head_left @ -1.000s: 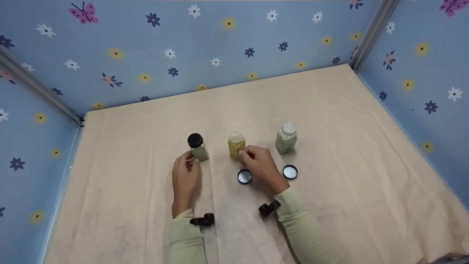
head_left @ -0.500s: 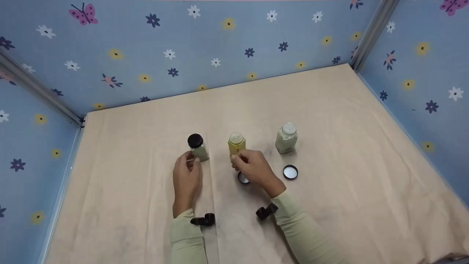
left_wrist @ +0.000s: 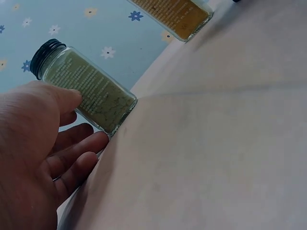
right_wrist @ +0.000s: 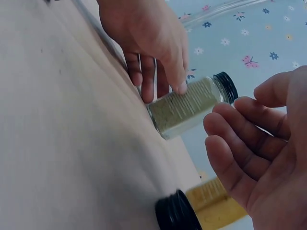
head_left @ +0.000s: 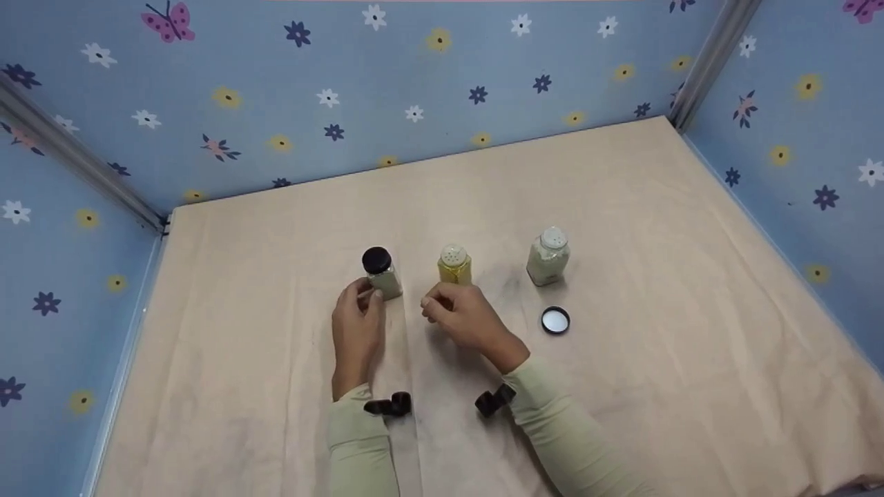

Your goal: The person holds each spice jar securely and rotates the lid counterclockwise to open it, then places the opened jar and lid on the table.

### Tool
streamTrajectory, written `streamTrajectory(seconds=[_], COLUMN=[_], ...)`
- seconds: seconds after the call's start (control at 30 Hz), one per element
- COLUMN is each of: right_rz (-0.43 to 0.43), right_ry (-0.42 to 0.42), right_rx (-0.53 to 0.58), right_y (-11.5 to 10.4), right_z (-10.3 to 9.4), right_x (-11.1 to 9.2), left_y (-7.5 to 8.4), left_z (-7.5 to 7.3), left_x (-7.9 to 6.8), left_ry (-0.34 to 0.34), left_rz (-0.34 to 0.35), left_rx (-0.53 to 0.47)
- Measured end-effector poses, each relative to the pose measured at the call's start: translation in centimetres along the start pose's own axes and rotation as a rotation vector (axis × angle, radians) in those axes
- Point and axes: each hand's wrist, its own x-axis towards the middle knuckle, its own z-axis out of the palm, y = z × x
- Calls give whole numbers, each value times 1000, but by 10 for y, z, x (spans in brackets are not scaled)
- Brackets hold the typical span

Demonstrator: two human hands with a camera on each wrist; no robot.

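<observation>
A glass spice jar of green powder (head_left: 385, 281) with a black cap stands upright at the left. My left hand (head_left: 356, 324) holds its lower part, the thumb against the near face and fingers behind, as the left wrist view shows (left_wrist: 43, 139). My right hand (head_left: 466, 317), fingers loosely curled and holding nothing, is in front of the yellow spice jar (head_left: 455, 266), whose white sifter top is bare. In the right wrist view its fingers (right_wrist: 240, 139) appear near the green jar's black cap (right_wrist: 226, 87). A loose black cap (right_wrist: 176, 213) lies by the yellow jar, hidden in the head view.
To the right stands another uncapped spice jar (head_left: 549, 259) of pale green contents. A black cap (head_left: 555, 320) lies upside down in front of it. Beige cloth (head_left: 656, 241) covers the table, with flowered blue panels (head_left: 387, 69) behind and at the sides.
My right hand has moved left from beside the yellow jar, now covering the nearer loose cap in the head view. My left hand stays on the green jar. The head view has shifted slightly.
</observation>
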Motion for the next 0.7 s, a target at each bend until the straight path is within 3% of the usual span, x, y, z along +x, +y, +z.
streamTrajectory(seconds=[0.5, 0.7], right_rz=[45, 48], right_ry=[59, 118], right_rx=[-4, 38], right_y=[5, 2], right_z=[21, 30], right_x=[12, 21], left_y=[-2, -4], left_z=[-4, -6], left_x=[2, 2], left_ry=[-89, -83], left_rz=[9, 30], left_rx=[54, 44])
